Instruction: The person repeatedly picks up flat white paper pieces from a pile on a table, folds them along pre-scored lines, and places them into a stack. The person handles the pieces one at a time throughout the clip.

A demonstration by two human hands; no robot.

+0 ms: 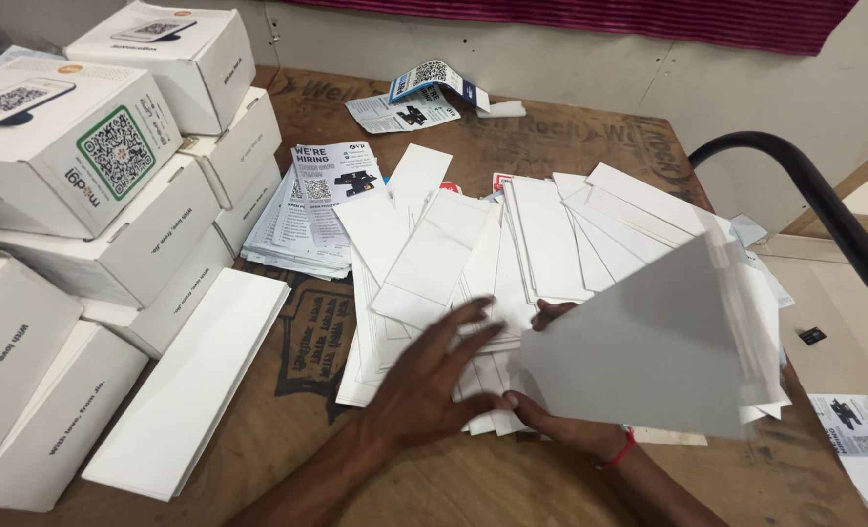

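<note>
- Right hand (551, 415) grips a plain white envelope (649, 346), slightly blurred, raised over the wooden table (551, 137).
- Envelope's long axis runs from near-left up to far-right.
- Left hand (429, 376), fingers spread open, rests flat on the fanned envelope pile (473, 244).

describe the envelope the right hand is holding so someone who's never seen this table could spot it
Start at the wooden table and go to the fan of white envelopes spread across its middle. At the fan's right end, nearest the camera, the right hand lifts one large envelope. Unlike the flat, bright white ones, it is raised, tilted, looks greyish in shadow, and overlaps the others.
</note>
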